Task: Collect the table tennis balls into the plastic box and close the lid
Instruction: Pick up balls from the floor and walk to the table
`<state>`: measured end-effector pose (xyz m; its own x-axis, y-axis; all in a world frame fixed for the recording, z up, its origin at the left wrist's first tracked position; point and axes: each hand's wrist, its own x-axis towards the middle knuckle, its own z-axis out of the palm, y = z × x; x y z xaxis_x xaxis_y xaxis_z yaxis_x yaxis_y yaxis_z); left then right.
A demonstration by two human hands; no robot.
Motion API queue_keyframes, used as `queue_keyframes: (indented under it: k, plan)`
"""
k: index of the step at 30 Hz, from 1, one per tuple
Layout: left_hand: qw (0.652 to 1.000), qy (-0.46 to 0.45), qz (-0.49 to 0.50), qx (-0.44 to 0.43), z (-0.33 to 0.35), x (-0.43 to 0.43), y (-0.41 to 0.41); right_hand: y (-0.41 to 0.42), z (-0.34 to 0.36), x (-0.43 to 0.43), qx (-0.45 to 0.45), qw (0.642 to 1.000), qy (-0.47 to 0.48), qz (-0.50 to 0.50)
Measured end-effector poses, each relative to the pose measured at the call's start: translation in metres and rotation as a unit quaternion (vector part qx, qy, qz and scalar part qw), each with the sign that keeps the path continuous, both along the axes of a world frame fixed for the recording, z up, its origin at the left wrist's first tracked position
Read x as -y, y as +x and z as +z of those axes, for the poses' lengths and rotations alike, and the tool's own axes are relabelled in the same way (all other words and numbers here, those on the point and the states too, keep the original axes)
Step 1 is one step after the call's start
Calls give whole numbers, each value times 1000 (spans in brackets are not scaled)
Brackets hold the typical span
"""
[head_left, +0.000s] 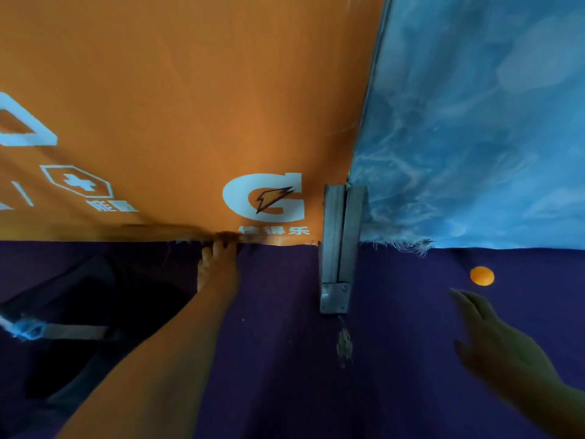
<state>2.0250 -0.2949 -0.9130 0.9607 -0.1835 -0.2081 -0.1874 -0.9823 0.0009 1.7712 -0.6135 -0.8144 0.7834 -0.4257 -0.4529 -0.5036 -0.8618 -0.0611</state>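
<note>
Down on the purple floor [278, 359], far left, there's a dark shape [79, 312] with a white strip [72, 331] across it. No idea what it is, it's too dark to tell.

Next along, the left hand [218, 264] is up at the bottom edge of the orange banner [190, 106], fingers curled round the hem. That bit is blurry, but it looks like a proper grip on the edge.

A metal post [340, 242] stands where the orange banner meets the blue banner [474, 137], with its foot plate on the floor.

Over on the right, one orange ball [481, 275] sits on the floor just in front of the blue banner's frayed bottom edge. The right hand [497, 340] is reaching toward it with the fingers stretched out and loose, holding nothing. The fingertips are near the ball but there's a clear gap, so no touch.

Progress-wise, I'd say this is mid-collection at best. At least this one ball isn't picked up yet, and the hold on the hem makes me guess there's a check for more behind the banner. The box isn't in shot at all, so I can't say how many balls are already in it, and the lid step looks like it's all still to do.
</note>
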Motion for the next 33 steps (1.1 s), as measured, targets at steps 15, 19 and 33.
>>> queue_keyframes:
  k: [15, 19, 33]
  plan:
    - [937, -294, -161, 96, 45, 65, -70, -11, -29, 57, 37, 997, -10, -71]
    - [873, -297, -379, 81, 65, 112, -89, 10, -47, 85, 18, 998, -43, -51]
    - [868, -264, -421, -22, 117, 220, -114, 9, -43, 106, 46, 986, 80, -142]
